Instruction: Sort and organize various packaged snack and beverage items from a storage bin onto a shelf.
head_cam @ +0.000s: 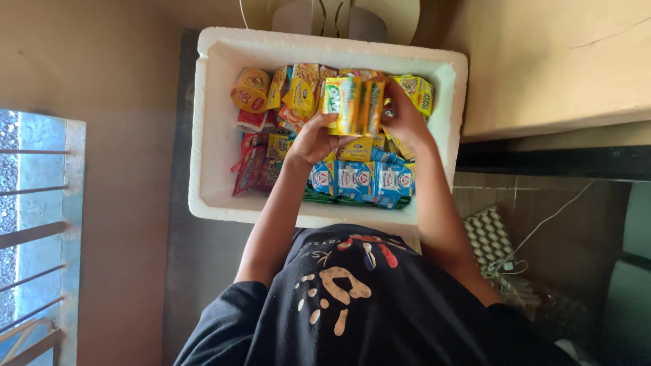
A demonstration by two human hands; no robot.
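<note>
The person wears a black short-sleeved T-shirt (366, 305). Its chest carries a print (339, 285) of cream blotches shaped like a paw or handprint, with red and blue marks above. Both forearms are bare.

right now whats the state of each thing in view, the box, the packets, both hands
white foam box: lid off, part filled with packets
yellow-green packets: held as a stack above the box
left hand: gripping the stack from below
right hand: gripping the stack's right side
blue-white packets: lying in a row inside the box
</note>
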